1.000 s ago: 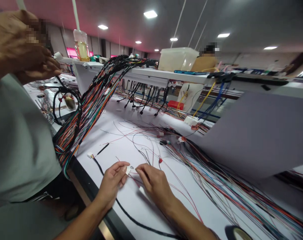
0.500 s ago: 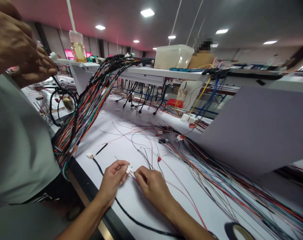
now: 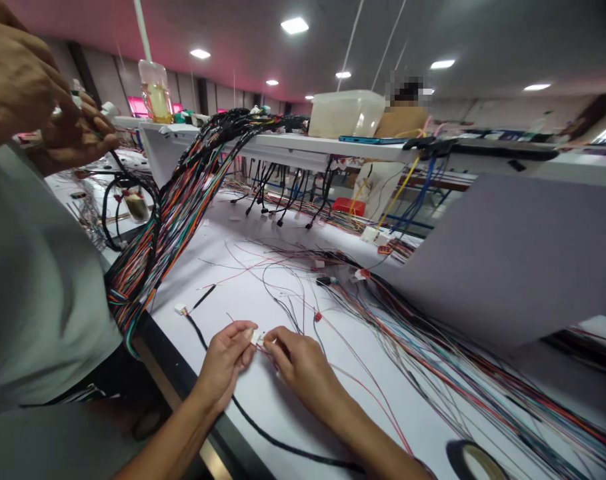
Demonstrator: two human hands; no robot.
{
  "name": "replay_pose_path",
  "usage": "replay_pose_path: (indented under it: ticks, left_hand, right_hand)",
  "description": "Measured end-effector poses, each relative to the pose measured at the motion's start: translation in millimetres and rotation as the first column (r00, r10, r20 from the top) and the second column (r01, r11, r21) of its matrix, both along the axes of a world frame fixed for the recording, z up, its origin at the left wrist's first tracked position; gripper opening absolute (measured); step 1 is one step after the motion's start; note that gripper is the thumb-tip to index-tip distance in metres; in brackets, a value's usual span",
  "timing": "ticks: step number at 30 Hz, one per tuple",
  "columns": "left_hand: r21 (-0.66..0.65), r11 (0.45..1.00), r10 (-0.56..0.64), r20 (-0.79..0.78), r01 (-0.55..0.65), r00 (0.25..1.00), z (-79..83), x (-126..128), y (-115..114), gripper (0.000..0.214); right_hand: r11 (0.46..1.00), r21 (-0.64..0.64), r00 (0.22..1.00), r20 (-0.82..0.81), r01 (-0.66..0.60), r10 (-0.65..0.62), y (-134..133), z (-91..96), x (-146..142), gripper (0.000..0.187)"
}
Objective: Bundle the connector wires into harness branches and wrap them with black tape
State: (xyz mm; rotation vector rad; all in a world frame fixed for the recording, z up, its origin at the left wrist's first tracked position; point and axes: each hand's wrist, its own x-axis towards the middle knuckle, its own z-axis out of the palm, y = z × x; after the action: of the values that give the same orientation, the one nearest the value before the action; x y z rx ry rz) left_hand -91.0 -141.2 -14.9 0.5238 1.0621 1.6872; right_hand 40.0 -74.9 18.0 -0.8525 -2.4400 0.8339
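Observation:
My left hand (image 3: 227, 363) pinches a small white connector (image 3: 256, 337) just above the white table (image 3: 243, 267). My right hand (image 3: 297, 367) is closed in a pinch on a thin red wire (image 3: 363, 400) whose end meets the connector, so the two sets of fingertips touch. The red wire trails back along my right forearm. A black cable (image 3: 263, 437) runs under my left wrist toward the table's front edge.
A thick bundle of coloured wires (image 3: 167, 220) hangs from a raised shelf (image 3: 303, 148) at left. Loose wires (image 3: 433, 360) spread across the right. A grey sheet (image 3: 513, 253) lies at right, a tape roll (image 3: 475, 460) at bottom. Another person's hands (image 3: 43, 100) work at upper left.
My right hand has closed the small gap to my left, bringing the wire end up to the connector. The other person's hands have shifted slightly.

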Motion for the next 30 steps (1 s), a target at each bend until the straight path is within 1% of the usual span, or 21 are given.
replay_pose_path:
  ticks: [5, 8, 10, 13, 15, 16, 17, 19, 21, 22, 24, 26, 27, 28, 30]
  left_hand:
    - [0.028, 0.997, -0.075, 0.006, 0.075, 0.997, -1.2, 1, -1, 0.022]
    - [0.028, 0.997, -0.072, -0.009, 0.073, 0.997, -2.6, 1, -1, 0.022]
    - [0.027, 0.997, -0.066, -0.011, 0.066, 0.998, -2.8, 2, -1, 0.021]
    - [0.031, 0.998, -0.054, 0.045, 0.052, 0.998, -1.1, 5, -1, 0.023]
    - [0.024, 0.996, -0.082, 0.088, 0.081, 0.993, 1.2, 7, -2, 0.027]
    - [0.018, 0.995, -0.096, 0.088, 0.094, 0.992, 2.8, 8, -3, 0.028]
    - [0.014, 0.995, -0.096, 0.068, 0.095, 0.993, 4.7, 8, -4, 0.029]
    - [0.021, 0.999, -0.036, -0.016, 0.037, 0.999, 9.6, 6, -6, 0.027]
    - [0.051, 0.997, 0.058, -0.107, -0.053, 0.993, 15.9, 3, -8, 0.024]
    - [0.067, 0.994, 0.091, -0.138, -0.082, 0.986, 19.2, 1, -9, 0.024]
    - [0.093, 0.99, 0.117, -0.153, -0.103, 0.981, 25.0, -2, -10, 0.023]
    - [0.109, 0.99, 0.094, -0.084, -0.085, 0.992, 27.7, -4, -11, 0.021]
    - [0.118, 0.99, 0.082, -0.027, -0.078, 0.996, 27.4, -4, -11, 0.019]
    - [0.129, 0.989, 0.075, 0.038, -0.079, 0.996, 26.0, -5, -11, 0.016]
    - [0.135, 0.985, 0.087, 0.158, -0.108, 0.984, 20.5, -4, -11, 0.01]
  right_hand:
    - [0.995, 0.098, 0.999, -0.05, -0.006, 0.011, -7, -11.9, 5, 0.021]
    - [0.993, 0.119, 0.995, -0.099, 0.02, -0.008, -12, -19.4, 1, 0.021]
    - [0.994, 0.11, 0.992, -0.126, 0.021, -0.007, -14, -21.9, -2, 0.021]
    - [0.995, 0.097, 0.992, -0.129, 0.028, -0.016, -14, -19.8, -5, 0.022]
    - [0.994, 0.097, 0.995, -0.092, 0.053, -0.044, -12, -14.5, -3, 0.023]
    - [0.995, 0.092, 0.997, -0.063, 0.047, -0.041, -11, -11.2, -1, 0.022]
    - [0.997, 0.077, 0.999, -0.031, 0.013, -0.011, -9, -7.9, 2, 0.021]
    - [0.993, 0.01, 0.993, 0.027, -0.115, 0.115, -7, -2.4, 14, 0.019]
    - [0.972, -0.073, 0.971, 0.062, -0.224, 0.229, -5, -0.2, 32, 0.019]
    - [0.963, -0.111, 0.964, 0.078, -0.244, 0.253, -5, -0.4, 43, 0.019]
    - [0.958, -0.178, 0.962, 0.114, -0.226, 0.249, -6, -2.5, 65, 0.02]
    - [0.956, -0.226, 0.964, 0.147, -0.187, 0.224, -8, -5.8, 86, 0.023]
    - [0.958, -0.224, 0.965, 0.154, -0.177, 0.215, -9, -7.6, 95, 0.025]
    - [0.966, -0.194, 0.967, 0.152, -0.172, 0.203, -11, -9.5, 103, 0.028]
    - [0.987, -0.04, 0.979, 0.129, -0.155, 0.159, -15, -14.7, 117, 0.029]
